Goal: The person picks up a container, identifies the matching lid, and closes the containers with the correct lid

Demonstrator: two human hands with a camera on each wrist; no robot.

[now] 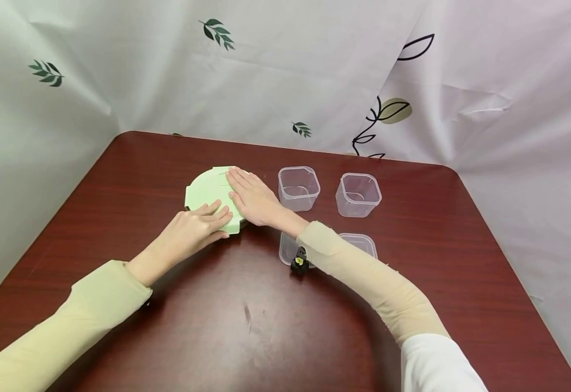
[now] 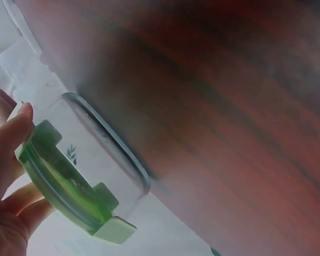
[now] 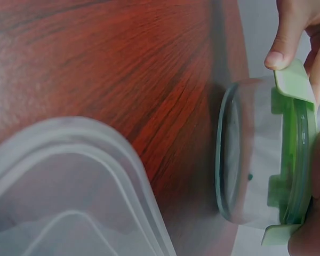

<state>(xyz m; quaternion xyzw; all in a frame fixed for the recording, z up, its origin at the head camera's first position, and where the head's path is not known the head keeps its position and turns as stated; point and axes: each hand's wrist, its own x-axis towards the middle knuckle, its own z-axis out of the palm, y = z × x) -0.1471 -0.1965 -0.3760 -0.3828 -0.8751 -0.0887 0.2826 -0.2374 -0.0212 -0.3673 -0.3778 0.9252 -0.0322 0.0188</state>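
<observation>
A glass food container (image 3: 250, 160) stands on the table, topped by a light green lid (image 1: 204, 188). Side flaps (image 3: 294, 85) stick outward from the lid's rim. My left hand (image 1: 194, 226) rests on the near left part of the lid, fingers extended over its top. In the right wrist view the left thumb (image 3: 277, 56) touches a flap. Across the right side of the same lid lies my right hand (image 1: 253, 198), flat, with its fingers pointing to the far edge. The palms hide part of the lid.
Right of the container stand two clear plastic tubs, one nearer (image 1: 298, 204) and one farther right (image 1: 357, 209). Two clear flat lids lie in front of them, the left lid (image 1: 287, 247) and right lid (image 1: 362, 241) partly behind my right forearm. Patterned cloth hangs beyond the brown table (image 1: 265, 337).
</observation>
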